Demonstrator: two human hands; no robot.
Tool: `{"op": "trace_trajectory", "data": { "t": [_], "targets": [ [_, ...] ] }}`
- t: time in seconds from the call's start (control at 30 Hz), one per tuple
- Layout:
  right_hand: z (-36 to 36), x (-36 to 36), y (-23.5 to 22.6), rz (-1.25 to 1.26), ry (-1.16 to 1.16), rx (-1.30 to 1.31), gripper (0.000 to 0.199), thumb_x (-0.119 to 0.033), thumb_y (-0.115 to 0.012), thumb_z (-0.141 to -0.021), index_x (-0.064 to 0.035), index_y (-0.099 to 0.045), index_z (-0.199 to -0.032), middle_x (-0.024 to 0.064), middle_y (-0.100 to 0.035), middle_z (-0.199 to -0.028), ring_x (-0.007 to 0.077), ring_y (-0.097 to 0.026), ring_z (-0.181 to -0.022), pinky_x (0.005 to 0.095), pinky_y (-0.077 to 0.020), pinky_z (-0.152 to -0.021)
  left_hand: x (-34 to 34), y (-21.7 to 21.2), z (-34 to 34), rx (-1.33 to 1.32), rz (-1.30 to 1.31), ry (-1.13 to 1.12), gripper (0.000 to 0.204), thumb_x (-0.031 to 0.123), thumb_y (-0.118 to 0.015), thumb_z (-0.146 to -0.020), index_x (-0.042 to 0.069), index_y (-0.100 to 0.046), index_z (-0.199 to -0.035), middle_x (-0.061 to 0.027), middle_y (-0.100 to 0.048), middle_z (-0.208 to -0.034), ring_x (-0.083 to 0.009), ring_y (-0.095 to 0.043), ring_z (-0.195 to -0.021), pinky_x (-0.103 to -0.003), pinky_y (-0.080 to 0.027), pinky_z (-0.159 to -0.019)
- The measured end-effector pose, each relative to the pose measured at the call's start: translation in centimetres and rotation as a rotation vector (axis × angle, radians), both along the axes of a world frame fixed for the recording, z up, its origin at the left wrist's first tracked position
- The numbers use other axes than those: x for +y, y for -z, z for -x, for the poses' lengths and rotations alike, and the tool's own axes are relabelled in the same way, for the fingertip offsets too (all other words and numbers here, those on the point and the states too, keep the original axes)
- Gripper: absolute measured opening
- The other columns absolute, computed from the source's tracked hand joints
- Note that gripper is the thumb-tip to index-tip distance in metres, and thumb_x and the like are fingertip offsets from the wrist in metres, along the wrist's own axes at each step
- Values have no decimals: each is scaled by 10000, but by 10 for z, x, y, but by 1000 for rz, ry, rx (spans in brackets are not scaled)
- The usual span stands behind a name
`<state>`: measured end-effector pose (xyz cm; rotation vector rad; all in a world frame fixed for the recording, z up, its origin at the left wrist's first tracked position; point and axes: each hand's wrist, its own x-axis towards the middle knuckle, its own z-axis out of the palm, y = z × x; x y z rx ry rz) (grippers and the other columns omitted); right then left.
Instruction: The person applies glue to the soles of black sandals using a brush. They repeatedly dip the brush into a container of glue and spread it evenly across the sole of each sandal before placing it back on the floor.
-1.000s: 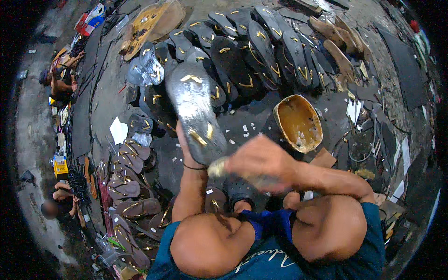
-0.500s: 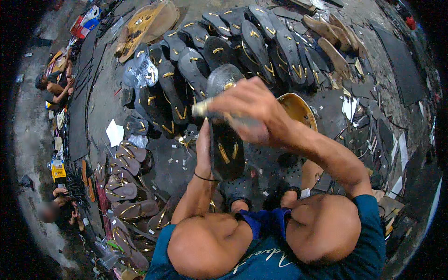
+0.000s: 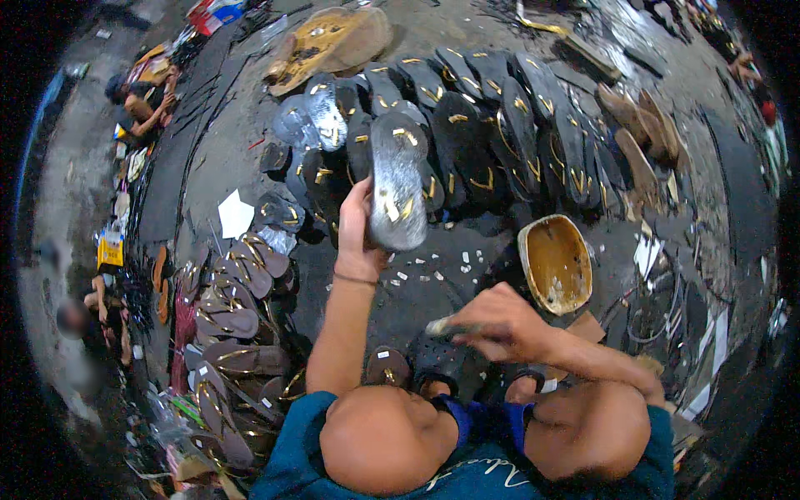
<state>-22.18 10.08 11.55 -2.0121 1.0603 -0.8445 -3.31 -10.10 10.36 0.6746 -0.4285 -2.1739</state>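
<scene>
My left hand grips a dark sandal sole by its left edge and holds it up, its face wet and shiny with folded gold strap ends on it. Lower and to the right, my right hand is closed round a small brush with a pale tip pointing left, away from the sole. Just beyond that hand stands an oval tub with yellowish-brown residue inside. Rows of similar black soles with gold strap ends lie on the floor past my left hand.
Finished-looking brown sandals with gold straps are piled at the left. A stained yellowish board lies at the far side, tan soles at the right. White paper and small scraps litter the floor. Other people sit at far left.
My right hand with the brush has come off the sole and moved down toward my knees. The sole in my left hand now shows a wet shine along its length. The view has shifted.
</scene>
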Motion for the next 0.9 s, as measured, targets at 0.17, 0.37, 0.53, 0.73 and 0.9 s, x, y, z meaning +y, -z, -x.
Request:
{"op": "trace_trajectory", "data": {
  "t": [0.17,0.37,0.53,0.73,0.9],
  "targets": [
    [6,13,12,-102,399,-34,199,-182,-746,-770,-147,-712,-963,17,-697,-938,208,-627,-842,320,-419,-798,-78,-4,21,-393,137,-234,314,258,-414,-971,39,-616,-1071,-86,-676,-1021,-214,-651,-907,-375,-532,-831],
    [10,22,26,-246,465,83,224,-200,-713,-810,-152,-699,-1028,24,-685,-1020,260,-618,-948,399,-406,-897,-154,35,-20,-219,-137,-645,206,240,-520,-934,42,-562,-894,-84,-630,-825,-194,-556,-701,-277,-452,-647],
    [63,27,54,-86,786,324,221,-196,-651,-867,-34,-661,-1018,131,-665,-960,287,-624,-861,384,-478,-779,8,104,-108,-907,281,-650,218,158,-633,-905,1,-623,-1056,-20,-603,-869,-91,-563,-721,-253,-466,-598],
    [112,38,96,-179,971,532,286,-263,-603,-896,-22,-638,-1045,168,-652,-960,320,-620,-846,392,-488,-745,8,120,-266,-1047,198,-794,201,230,-605,-921,42,-653,-974,1,-596,-762,-80,-549,-686,-244,-438,-609],
    [96,40,36,-401,986,735,266,-240,-610,-895,3,-606,-1003,211,-624,-879,324,-613,-767,384,-472,-662,-58,193,-352,-1731,189,-829,484,180,-708,-752,-49,-533,-1141,-172,-662,-1002,-311,-626,-924,-366,-478,-857]
  ]
}}
